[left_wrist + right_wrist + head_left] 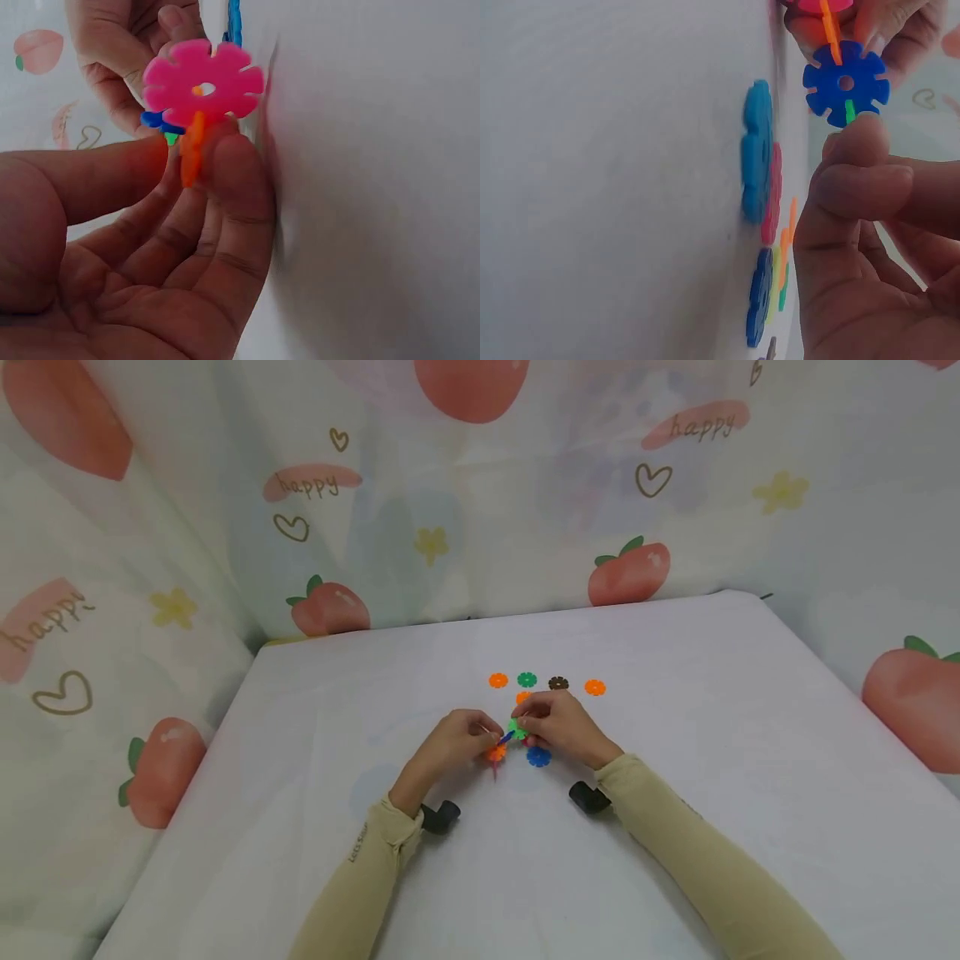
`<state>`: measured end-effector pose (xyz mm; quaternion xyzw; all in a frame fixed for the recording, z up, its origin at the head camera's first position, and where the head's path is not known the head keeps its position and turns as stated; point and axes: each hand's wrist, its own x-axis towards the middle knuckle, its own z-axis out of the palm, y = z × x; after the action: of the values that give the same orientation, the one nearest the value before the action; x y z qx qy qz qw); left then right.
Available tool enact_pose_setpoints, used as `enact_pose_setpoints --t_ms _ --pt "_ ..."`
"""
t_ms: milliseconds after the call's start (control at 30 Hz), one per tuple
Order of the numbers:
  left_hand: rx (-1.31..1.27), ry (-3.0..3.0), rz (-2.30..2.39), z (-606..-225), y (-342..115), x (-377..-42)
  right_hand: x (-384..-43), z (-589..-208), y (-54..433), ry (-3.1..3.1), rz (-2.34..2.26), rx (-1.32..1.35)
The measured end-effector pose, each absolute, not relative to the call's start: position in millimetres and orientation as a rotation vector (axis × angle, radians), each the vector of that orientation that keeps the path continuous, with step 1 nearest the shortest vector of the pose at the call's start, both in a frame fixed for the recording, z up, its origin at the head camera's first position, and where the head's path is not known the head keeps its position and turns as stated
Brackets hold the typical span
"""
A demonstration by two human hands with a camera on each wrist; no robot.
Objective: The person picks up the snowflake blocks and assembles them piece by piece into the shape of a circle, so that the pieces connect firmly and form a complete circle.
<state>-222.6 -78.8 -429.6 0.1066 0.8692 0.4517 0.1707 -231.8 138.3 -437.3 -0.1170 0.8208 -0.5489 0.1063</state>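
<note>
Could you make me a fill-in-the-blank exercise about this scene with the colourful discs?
The right hand pinches a disc coloured ____.
In the left wrist view, the disc facing the camera above the left hand is ____.
In the head view's back row, the brown disc lies between a green disc and an ____ one.
The word printed on the backdrop is ____.
Missing words: green; pink; orange; happy.
</note>
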Motion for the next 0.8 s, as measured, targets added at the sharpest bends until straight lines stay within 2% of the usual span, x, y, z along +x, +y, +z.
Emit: enact_pose_setpoints --t_ms 467,800 --pt "0.308 2.497 1.207 -427.4 -80.8 -234.3 -236.0 -434.6 123.5 2.421 -1.466 -0.488" --pt "0.241 2.474 1.259 -430.9 -82.1 -233.6 -246.4 -431.6 145.3 2.658 -1.258 -0.561"
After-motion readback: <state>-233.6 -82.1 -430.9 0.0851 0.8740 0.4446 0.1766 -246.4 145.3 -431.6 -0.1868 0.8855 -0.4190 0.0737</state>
